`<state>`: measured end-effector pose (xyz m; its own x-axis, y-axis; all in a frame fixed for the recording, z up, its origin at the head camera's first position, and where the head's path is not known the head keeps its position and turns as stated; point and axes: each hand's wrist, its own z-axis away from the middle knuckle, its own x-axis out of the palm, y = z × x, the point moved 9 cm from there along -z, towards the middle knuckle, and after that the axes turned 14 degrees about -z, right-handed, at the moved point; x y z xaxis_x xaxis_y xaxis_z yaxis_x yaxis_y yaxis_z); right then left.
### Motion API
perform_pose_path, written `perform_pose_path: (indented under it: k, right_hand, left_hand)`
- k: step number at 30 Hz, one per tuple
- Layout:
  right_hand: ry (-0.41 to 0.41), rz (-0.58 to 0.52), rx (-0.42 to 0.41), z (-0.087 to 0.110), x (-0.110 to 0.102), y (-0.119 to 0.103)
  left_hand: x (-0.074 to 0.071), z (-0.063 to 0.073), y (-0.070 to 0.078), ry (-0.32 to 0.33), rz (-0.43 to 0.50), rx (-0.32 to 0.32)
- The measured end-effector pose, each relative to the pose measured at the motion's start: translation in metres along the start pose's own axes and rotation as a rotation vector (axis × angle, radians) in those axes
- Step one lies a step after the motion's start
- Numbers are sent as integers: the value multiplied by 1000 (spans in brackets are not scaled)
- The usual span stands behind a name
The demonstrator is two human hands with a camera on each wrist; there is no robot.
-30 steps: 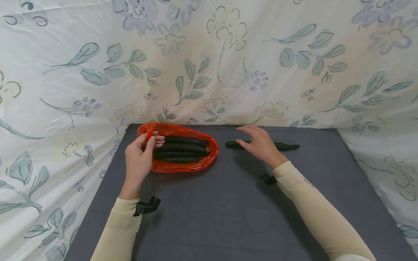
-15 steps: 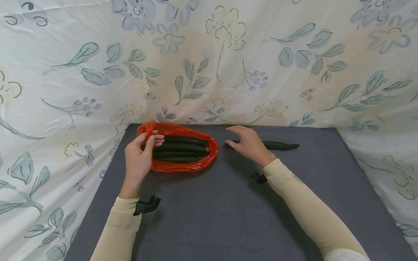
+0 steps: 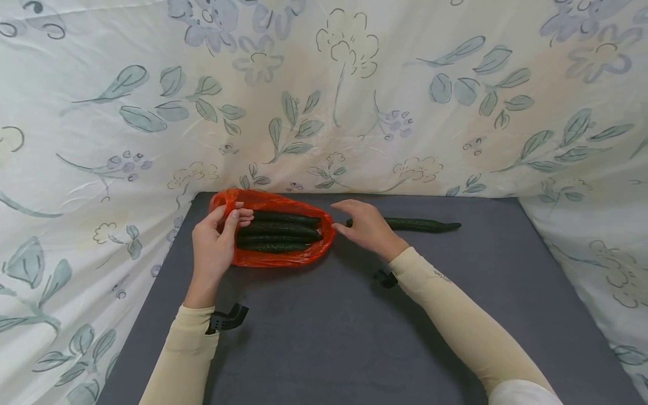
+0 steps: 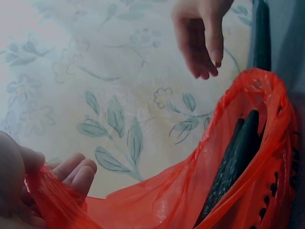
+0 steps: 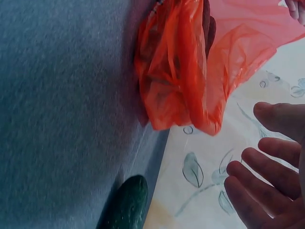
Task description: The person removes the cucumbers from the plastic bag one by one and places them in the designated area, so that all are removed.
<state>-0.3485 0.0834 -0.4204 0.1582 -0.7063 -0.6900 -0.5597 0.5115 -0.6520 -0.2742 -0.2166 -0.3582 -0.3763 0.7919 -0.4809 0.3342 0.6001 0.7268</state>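
While I watch from afar, the gray tabletop lies nearest, and over it the left hand pinches the left edge of the red plastic bag, its mouth open over the cucumbers inside. The right hand has slid leftward to just beside the bag's right rim, fingers apart, gripping nothing. I judge that shift puts the bag's mouth within both hands' reach; the loose cucumber lies unheld on the tabletop, partly behind that hand. Farthest off hangs the floral cloth.
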Motion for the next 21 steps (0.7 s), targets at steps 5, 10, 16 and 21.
perform_pose_path:
  k: [5,10,16,21]
  right_hand:
    - [-10,3,-40,-2,10,-3]
    - [-6,-15,-78,-8,14,-9]
    - [-13,-28,-98,-12,18,-13]
    - [-29,-10,-92,-17,23,-15]
  left_hand:
    - [1,1,0,-5,4,-2]
    - [0,-3,3,9,11,13]
    - [1,-5,1,5,15,12]
    - [3,-8,0,-2,14,9]
